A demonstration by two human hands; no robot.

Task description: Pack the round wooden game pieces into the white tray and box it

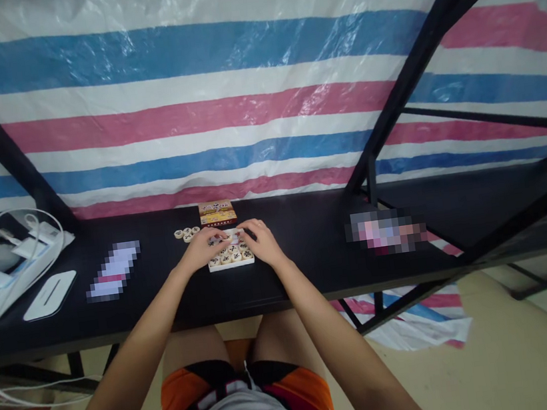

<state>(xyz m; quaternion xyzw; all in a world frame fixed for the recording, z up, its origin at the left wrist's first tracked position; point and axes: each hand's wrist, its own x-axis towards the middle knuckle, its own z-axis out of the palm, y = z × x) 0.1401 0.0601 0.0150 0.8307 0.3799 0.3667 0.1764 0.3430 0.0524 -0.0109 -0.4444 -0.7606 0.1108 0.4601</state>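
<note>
Hands: left hand (204, 246), right hand (261, 240) curled over one tray (231, 265); grip unclear; four discs (231, 257) front row.

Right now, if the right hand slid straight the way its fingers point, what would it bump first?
The right hand would probably meet the round pieces in the white tray, then the left hand; depth is unclear.

The left hand (203, 246) and right hand (262, 240) cover the far rows of round pieces (231, 257) in the white tray (231, 266); whether either hand grips one cannot be told. The pieces' marks are too small to read, as is the print on the orange box (217, 213) beyond the hands. A blurred patch (113, 271) lies left of the left hand, and a second patch (388, 230) lies right of the right hand.
</note>
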